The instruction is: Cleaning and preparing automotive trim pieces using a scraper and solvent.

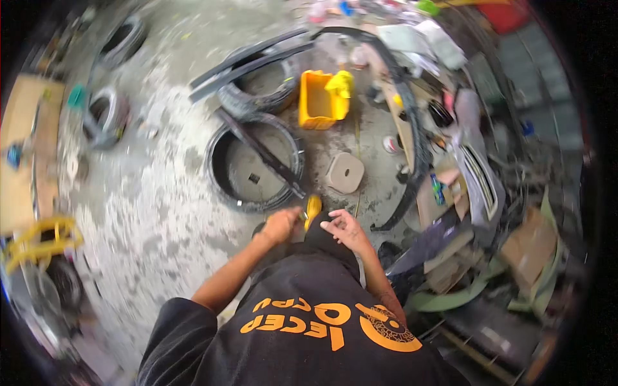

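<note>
My left hand (282, 225) is closed, its fingertips pinched around a small pale bit too blurred to name. Just right of it shows a yellow item (313, 211), perhaps a shoe, partly hidden by my dark trouser leg (320, 237). My right hand (346, 230) hovers over that leg with its fingers apart and nothing visible in them. A dark, long strip (262, 153) lies slanted across a tire (215, 168) on the floor, its lower end close to my left hand. Ahead of my right hand sits a beige stool (344, 183) with a hole in its top.
A yellow bin (315, 120) with a yellow cloth (340, 84) stands ahead. Behind the tire, more dark strips (244, 63) lie over another tire (257, 103). A curved black trim piece (421, 145) bounds a cluttered heap at right. Further tires (106, 119) and a yellow frame (45, 239) are at left.
</note>
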Demonstrator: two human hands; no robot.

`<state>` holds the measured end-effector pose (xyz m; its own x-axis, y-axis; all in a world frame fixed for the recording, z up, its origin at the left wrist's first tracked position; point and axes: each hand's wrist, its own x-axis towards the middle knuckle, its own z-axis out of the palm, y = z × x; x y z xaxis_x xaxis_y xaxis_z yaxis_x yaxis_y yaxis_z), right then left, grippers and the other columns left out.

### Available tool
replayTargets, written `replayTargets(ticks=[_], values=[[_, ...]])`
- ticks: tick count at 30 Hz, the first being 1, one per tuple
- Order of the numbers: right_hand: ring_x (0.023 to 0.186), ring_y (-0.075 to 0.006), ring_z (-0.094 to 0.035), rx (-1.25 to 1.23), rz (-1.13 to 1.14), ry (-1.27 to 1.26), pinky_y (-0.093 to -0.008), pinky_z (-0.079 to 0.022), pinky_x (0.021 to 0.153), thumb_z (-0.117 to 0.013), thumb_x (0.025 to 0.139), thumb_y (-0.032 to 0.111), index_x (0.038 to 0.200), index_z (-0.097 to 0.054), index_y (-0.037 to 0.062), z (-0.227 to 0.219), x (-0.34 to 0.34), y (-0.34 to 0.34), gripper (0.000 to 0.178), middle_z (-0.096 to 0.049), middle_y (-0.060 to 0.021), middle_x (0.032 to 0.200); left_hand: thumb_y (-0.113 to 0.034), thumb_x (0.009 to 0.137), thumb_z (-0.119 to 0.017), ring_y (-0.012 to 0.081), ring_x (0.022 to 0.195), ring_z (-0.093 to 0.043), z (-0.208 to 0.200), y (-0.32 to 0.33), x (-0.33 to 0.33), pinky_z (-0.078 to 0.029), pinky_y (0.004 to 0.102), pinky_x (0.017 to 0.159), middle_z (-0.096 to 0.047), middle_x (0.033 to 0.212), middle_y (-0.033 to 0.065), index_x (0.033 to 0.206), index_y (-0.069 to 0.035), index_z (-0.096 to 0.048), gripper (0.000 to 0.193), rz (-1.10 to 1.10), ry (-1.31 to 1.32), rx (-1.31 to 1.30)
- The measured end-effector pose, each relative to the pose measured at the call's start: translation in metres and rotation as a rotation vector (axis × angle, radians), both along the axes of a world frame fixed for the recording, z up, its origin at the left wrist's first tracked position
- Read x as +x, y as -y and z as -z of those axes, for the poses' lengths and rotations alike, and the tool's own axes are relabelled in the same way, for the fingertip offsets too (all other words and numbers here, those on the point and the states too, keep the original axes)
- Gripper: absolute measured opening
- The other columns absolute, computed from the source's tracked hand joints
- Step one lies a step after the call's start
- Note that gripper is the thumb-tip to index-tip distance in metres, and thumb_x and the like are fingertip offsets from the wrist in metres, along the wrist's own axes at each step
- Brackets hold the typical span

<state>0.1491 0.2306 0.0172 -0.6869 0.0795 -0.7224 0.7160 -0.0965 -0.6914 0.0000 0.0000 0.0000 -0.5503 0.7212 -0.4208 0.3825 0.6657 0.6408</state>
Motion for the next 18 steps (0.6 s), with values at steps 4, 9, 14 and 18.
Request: replayTargets(ticks=[4,9,14,18], values=[[0.079,-0.0168,-0.067,0.290,-0.605,-0.101,-0.0324,-0.054,0.074,-0.083,0.087,0.034,0.115,-0.065,0.0015,0.042,-0.063,-0.180,0.047,-0.071,-0.0088,0.087,-0.029,0.095,-0.068,0.0472,0.081,-0.065,0.057,-0.082,-0.007,-0.052,0.0554,0.071,-0.067,0.080,0.0228,0.098,-0.004,-0.058,0.026,-0.426,-0.045,0.057],[0.076,-0.0127,-0.064,0.321,-1.061,-0.008,-0.0308,-0.053,0.067,-0.080,0.088,0.049,0.094,-0.071,0.0032,0.128,-0.198,-0.311,0.047,-0.070,-0.0043,0.081,-0.030,0.099,-0.064,0.0480,0.082,-0.064,0.067,-0.107,-0.045,-0.050,0.0561,0.070,-0.066,0.081,0.0247,0.096,-0.002,-0.056,0.029,-0.931,-0.241,-0.016],[0.072,-0.0236,-0.067,0.492,-1.689,0.372,-0.0385,-0.053,0.070,-0.076,0.088,0.050,0.089,-0.070,0.0004,0.136,-0.268,-0.336,0.050,-0.071,-0.0131,0.080,-0.028,0.098,-0.069,0.0342,0.062,-0.044,0.031,-0.154,0.013,-0.043,0.0421,0.061,-0.052,0.068,0.0211,0.085,0.003,-0.055,0.036,-1.584,-0.134,0.144],[0.081,-0.0256,-0.068,0.236,-1.765,-0.046,-0.0395,-0.053,0.074,-0.073,0.091,0.032,0.095,-0.069,0.0043,0.150,-0.287,-0.363,0.028,-0.072,-0.0118,0.085,-0.027,0.100,-0.067,0.0161,0.061,-0.037,0.060,-0.202,0.048,-0.038,0.0361,0.057,-0.043,0.061,0.0095,0.080,0.002,-0.054,0.038,-1.678,-0.218,0.118]])
